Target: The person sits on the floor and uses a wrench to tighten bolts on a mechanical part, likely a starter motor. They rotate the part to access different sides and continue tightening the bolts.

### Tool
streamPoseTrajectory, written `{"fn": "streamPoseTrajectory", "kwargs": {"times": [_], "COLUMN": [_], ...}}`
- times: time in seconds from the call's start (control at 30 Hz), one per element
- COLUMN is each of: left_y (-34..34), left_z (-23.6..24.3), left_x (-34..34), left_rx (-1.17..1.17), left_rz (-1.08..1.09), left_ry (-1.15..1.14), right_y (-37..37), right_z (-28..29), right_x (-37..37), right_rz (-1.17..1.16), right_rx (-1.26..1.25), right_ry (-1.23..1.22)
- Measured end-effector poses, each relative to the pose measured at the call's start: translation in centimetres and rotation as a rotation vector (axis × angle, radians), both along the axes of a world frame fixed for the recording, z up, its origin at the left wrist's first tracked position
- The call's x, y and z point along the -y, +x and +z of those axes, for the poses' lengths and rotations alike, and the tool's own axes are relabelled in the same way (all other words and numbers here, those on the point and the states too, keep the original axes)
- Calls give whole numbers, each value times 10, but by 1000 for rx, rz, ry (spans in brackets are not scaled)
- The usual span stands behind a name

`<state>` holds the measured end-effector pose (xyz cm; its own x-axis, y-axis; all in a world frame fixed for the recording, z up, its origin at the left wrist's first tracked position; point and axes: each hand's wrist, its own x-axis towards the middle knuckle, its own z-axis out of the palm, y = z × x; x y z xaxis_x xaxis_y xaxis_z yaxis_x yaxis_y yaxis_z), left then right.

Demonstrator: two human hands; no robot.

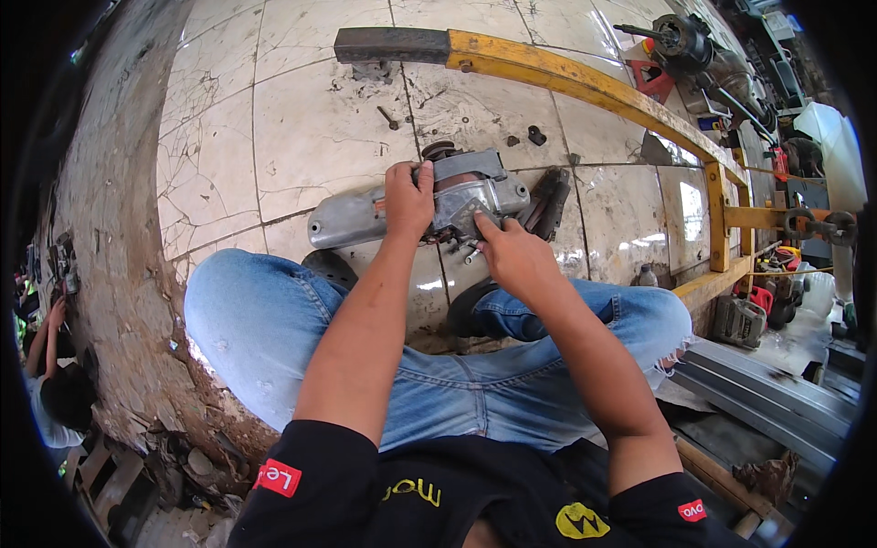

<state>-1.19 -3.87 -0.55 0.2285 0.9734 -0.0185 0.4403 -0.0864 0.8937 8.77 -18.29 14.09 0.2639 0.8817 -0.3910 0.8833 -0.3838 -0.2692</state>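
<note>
On the tiled floor before my crossed legs lies a grey metal machine part, perhaps an alternator or small motor, with a round pulley-like end at its far side. Beside it on the left is a long cast metal cover; whether the two are joined I cannot tell. My left hand is closed over the machine part's left side. At its near right corner my right hand is closed, fingertips pressed to a flat metal plate. A small bolt-like piece shows near its thumb.
Dark metal pieces lie just right of the part. A bolt and a small black fitting are farther off. A yellow steel frame spans the far right. Metal channels lie at right. Another person is at far left.
</note>
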Motion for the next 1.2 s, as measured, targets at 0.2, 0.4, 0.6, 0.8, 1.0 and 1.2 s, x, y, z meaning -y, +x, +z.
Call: {"fn": "streamPoseTrajectory", "kwargs": {"times": [0.2, 0.4, 0.6, 0.8, 1.0, 1.2], "left_y": [-8, -8, -5, -3, -3, -4], "left_z": [2, 1, 0, -4, -1, -3], "left_x": [-5, -6, -5, -7, -8, -10], "left_rx": [-36, -51, -35, -20, 12, 18], "left_rz": [-82, -101, -80, -45, -61, -38], "left_ry": [-70, -56, 8, 10, 31, 34], "right_y": [-14, -7, -6, -8, -2, -4], "right_z": [13, 11, 16, 9, 1, 11], "right_x": [-10, -25, -25, -21, -33, -30], "right_rz": [-22, -26, -23, -46, -40, -18], "right_rx": [49, 25, 31, 56, 75, 39], "right_ry": [-20, 4, -77, 3, -25, -50]}}
